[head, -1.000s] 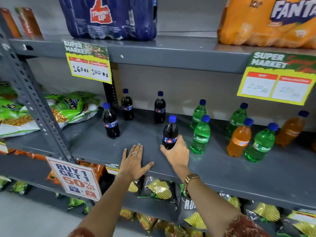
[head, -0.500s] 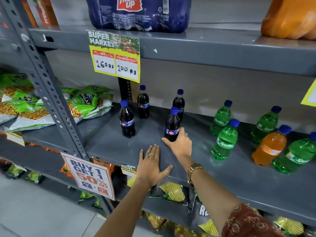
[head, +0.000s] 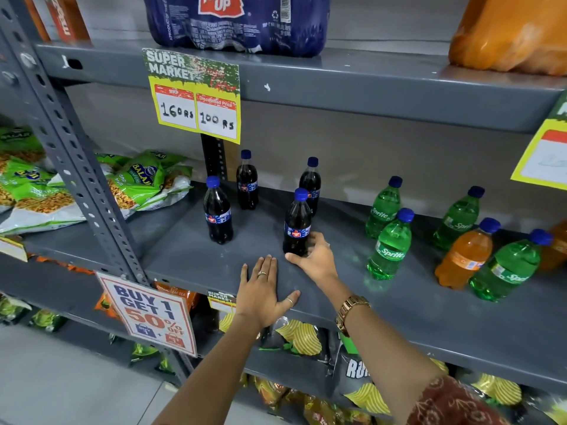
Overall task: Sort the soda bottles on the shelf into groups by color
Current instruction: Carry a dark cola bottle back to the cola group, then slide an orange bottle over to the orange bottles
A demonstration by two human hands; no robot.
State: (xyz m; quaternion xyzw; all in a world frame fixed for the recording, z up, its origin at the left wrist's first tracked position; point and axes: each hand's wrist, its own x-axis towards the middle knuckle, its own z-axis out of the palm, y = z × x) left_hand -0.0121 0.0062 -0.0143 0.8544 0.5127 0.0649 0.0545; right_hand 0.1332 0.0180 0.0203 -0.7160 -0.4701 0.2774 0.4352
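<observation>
On the grey shelf (head: 399, 305) I'm gripping the fourth cola bottle (head: 297, 225) with my right hand (head: 313, 259), left hand (head: 265, 297) lying flat, joining the dark group; Sprite bottles (head: 391, 245) and orange soda (head: 464, 257) sitting mixed, unsorted.

Rack (head: 352, 305): grey metal, with a perforated upright (head: 72, 167) at the left.
Wall (head: 352, 154): plain grey-beige behind the rack.
Floor (head: 61, 384): pale grey tiles at lower left.
Signs: a yellow price card (head: 196, 96) hung from the upper board; a "Buy 1 Get 1" card (head: 150, 314) lower down.
Light: even, soft.
</observation>
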